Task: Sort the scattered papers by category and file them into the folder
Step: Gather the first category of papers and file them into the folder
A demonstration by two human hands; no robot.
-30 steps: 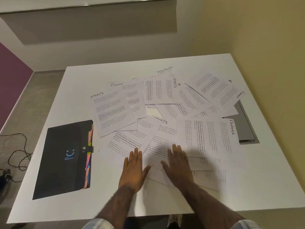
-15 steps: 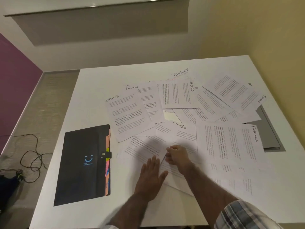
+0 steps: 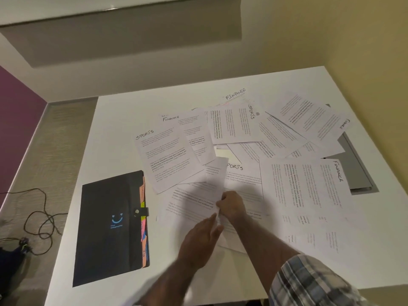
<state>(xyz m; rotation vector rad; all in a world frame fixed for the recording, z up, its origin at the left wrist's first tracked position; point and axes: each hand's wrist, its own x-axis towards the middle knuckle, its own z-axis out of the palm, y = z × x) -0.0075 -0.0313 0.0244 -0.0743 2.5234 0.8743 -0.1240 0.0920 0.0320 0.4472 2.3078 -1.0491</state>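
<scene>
While the right hand (image 3: pixel 231 206) pinches one sheet (image 3: pixel 217 173) and holds it up, the left hand (image 3: pixel 198 237) lies just beside it, fingers (image 3: pixel 212 220) straight and together. Other papers (image 3: pixel 309 191) cover the white counter (image 3: pixel 123 120). The black folder (image 3: pixel 110 217) lies shut on the left.

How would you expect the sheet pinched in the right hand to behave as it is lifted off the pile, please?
Probably floppy: the sheet curls upward from the right hand pinching its edge. Likely very light, so it may drag or shift the loose papers overlapping beneath it. The left hand, fingers flat at the pile's near edge, may steady them.
</scene>
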